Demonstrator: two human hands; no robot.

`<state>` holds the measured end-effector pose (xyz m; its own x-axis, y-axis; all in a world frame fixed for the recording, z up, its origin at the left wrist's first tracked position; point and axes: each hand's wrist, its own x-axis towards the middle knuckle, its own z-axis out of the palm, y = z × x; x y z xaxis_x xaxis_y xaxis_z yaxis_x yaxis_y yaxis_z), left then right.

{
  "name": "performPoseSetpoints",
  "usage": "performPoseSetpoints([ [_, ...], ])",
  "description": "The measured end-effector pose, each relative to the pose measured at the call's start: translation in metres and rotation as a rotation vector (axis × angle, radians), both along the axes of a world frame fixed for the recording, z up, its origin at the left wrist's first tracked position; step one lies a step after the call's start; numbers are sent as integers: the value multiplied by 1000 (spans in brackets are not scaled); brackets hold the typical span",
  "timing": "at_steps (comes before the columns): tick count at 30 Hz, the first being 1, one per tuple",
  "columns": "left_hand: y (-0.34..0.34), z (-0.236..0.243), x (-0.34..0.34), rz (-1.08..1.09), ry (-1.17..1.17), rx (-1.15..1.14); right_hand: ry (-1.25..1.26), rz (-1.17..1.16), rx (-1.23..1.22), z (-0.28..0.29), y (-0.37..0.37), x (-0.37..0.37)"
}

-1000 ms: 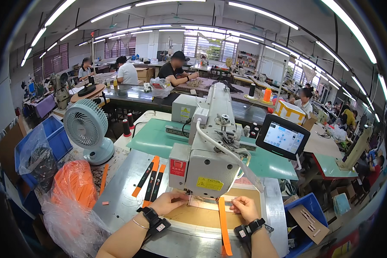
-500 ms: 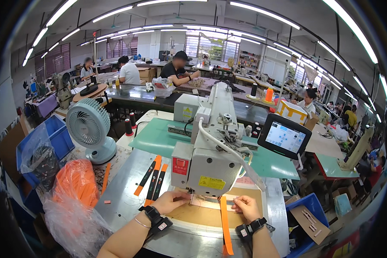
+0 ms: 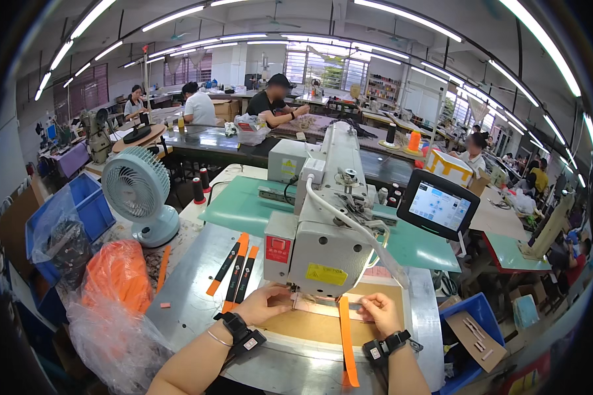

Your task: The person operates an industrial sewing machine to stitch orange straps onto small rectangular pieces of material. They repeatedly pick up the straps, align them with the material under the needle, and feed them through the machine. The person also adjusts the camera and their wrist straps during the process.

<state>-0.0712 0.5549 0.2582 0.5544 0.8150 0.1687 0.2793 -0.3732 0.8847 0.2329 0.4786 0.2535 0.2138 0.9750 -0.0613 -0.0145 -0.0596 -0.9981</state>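
- We face a grey sewing machine (image 3: 326, 257) above a metal worktop (image 3: 178, 289).
- Our left hand (image 3: 265, 305) is at the machine's lower left front, fingers bent; we cannot tell whether they pinch anything.
- Our right hand (image 3: 380, 313) is just right of the orange strap (image 3: 349, 342), fingertips close together, their hold unclear to us.
- That strap lies between our hands, pointing toward us.

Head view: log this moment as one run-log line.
left hand: by sewing machine head; right hand: right of orange strap; black-and-orange strips: left of machine head
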Motion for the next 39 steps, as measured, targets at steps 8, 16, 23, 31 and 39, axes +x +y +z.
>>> performPoseSetpoints([
  [8,-1,10,-9,315,-85,309,-285,-203,274,7,-2,-5],
  [16,-2,12,-12,564,-140,104,-359,-336,432,12,-6,-3],
  [23,-10,22,-9,611,-277,206,-299,-335,248,-21,1,28],
  [31,0,4,-5,623,-76,489,-191,-425,400,4,-5,-3],
  [39,3,1,-13,618,-174,267,-265,-422,411,-2,-2,5],
])
